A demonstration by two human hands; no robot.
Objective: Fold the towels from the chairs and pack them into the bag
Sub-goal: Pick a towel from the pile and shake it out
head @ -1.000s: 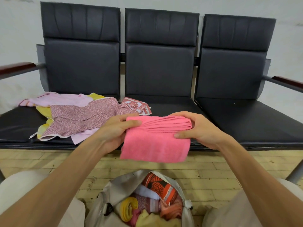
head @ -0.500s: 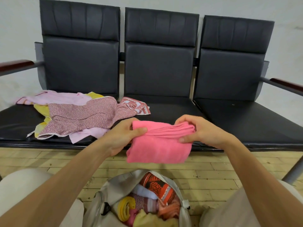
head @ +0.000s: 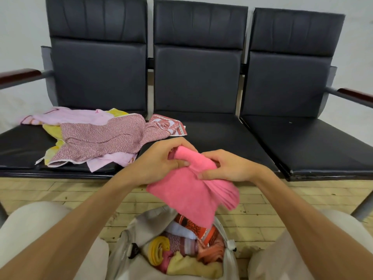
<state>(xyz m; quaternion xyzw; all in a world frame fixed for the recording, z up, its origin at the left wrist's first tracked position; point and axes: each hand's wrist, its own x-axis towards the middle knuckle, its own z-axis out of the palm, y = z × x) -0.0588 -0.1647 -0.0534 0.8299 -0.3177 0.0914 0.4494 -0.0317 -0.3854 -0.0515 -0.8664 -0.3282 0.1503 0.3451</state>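
A folded bright pink towel hangs tilted in front of the middle seat, its lower end just above the open grey bag. My left hand grips its upper end. My right hand pinches the fold beside it. The bag stands on the floor between my knees and holds several rolled and folded towels. On the left seat lies a loose pile of towels: pale pink, yellow and speckled mauve. A red and white patterned towel reaches onto the middle seat.
Three joined black chairs stand against a white wall, with wooden armrests at both ends. The floor is pale wooden boards. My knees in light trousers flank the bag.
My hands have come closer together and turned the pink towel from level to tilted, its free end dropping toward the bag's opening.
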